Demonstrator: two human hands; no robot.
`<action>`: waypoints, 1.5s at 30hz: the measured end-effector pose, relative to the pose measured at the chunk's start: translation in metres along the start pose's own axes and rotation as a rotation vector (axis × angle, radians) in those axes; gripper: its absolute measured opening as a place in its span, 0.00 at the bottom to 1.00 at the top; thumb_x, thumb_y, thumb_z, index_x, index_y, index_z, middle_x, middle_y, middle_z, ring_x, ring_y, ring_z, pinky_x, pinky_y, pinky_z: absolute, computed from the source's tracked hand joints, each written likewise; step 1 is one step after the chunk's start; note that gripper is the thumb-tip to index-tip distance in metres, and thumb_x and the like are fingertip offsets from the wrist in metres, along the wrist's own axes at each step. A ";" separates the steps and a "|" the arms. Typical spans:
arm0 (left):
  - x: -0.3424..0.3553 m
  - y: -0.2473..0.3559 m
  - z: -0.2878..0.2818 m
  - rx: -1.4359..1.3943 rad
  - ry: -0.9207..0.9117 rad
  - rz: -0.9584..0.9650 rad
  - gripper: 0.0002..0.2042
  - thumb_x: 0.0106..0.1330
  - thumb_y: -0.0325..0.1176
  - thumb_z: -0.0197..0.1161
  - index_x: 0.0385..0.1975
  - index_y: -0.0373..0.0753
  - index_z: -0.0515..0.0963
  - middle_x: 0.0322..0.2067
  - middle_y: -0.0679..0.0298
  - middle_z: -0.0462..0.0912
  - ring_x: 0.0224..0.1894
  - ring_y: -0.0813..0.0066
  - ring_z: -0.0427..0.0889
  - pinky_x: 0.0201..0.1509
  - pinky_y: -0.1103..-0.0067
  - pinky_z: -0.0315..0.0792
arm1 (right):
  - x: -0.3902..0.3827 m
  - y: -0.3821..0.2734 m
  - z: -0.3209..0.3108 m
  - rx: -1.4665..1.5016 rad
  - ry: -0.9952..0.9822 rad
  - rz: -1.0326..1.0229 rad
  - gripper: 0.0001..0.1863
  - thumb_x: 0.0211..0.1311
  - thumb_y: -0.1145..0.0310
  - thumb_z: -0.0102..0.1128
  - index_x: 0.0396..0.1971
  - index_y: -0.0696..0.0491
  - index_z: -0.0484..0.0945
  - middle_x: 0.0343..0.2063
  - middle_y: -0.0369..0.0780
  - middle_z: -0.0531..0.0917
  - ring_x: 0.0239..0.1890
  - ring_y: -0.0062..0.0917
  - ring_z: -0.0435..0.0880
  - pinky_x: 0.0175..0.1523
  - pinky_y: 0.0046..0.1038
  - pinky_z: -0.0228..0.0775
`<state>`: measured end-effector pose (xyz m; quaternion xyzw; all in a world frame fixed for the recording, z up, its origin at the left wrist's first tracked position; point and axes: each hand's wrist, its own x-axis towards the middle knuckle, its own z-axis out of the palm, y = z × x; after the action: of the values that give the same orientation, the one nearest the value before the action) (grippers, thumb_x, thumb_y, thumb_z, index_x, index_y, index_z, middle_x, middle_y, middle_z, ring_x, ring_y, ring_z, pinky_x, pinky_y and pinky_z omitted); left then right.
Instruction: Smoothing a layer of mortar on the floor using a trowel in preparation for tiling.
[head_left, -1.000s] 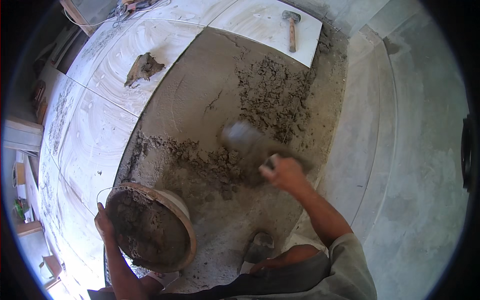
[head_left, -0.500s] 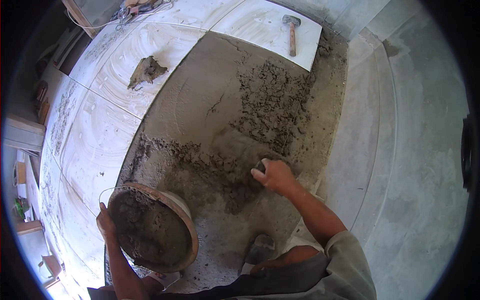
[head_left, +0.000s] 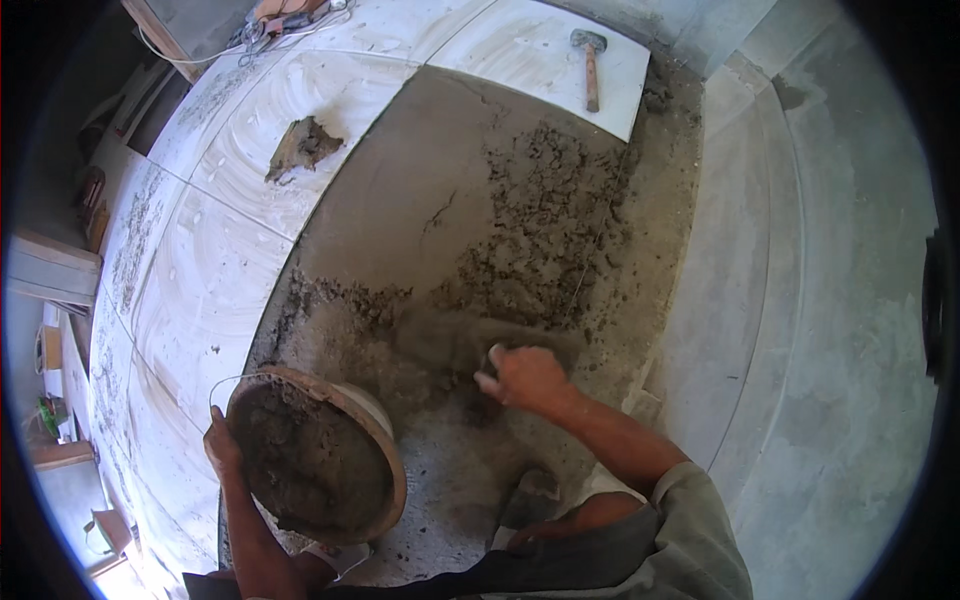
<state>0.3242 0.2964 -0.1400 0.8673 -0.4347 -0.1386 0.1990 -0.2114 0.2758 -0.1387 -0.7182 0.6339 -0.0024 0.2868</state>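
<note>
My left hand (head_left: 222,440) is closed on the thin wire handle of a round bucket (head_left: 395,476) at the lower left, which is filled with dark wet mortar (head_left: 305,460). My right hand (head_left: 525,375) grips a trowel (head_left: 450,340), its blade smeared by motion and low over the bed of grey mortar (head_left: 380,210). That bed is smooth toward the upper left and crumbly toward the right and near the blade. White tiles (head_left: 210,280) border it on the left and at the top. A lump of mortar (head_left: 305,150) lies on the left tiles.
A rubber-headed mallet (head_left: 590,70) lies on the top tile. Tools and a cord (head_left: 285,20) sit at the back left, with wooden pieces (head_left: 55,265) along the left edge. Grey concrete walls (head_left: 840,300) rise on the right. My feet stand below the mortar.
My right hand with the trowel has swept down and to the left, toward the bucket. My left hand still holds the bucket. The whole view has shifted slightly.
</note>
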 end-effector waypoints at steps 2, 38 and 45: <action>-0.006 0.010 -0.005 -0.006 -0.003 -0.001 0.33 0.71 0.57 0.42 0.18 0.28 0.72 0.14 0.56 0.70 0.21 0.65 0.62 0.29 0.63 0.60 | -0.008 0.005 -0.016 0.005 0.043 0.023 0.26 0.59 0.46 0.55 0.34 0.58 0.74 0.24 0.52 0.81 0.31 0.48 0.82 0.38 0.46 0.73; -0.004 0.020 -0.009 -0.110 -0.048 -0.004 0.34 0.72 0.56 0.40 0.26 0.26 0.79 0.21 0.53 0.80 0.24 0.65 0.72 0.33 0.66 0.67 | -0.018 0.020 -0.007 -0.064 -0.088 0.038 0.28 0.61 0.43 0.50 0.37 0.59 0.76 0.25 0.48 0.82 0.31 0.44 0.83 0.39 0.42 0.74; -0.006 0.024 -0.006 0.112 -0.065 0.011 0.33 0.72 0.54 0.40 0.25 0.26 0.76 0.17 0.52 0.75 0.22 0.63 0.68 0.32 0.65 0.66 | 0.059 0.112 -0.086 -0.281 0.373 0.343 0.27 0.60 0.43 0.51 0.35 0.58 0.75 0.27 0.49 0.82 0.32 0.42 0.83 0.39 0.42 0.74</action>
<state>0.3065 0.2898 -0.1238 0.8697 -0.4527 -0.1412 0.1367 -0.3333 0.1839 -0.1349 -0.6205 0.7820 0.0018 0.0590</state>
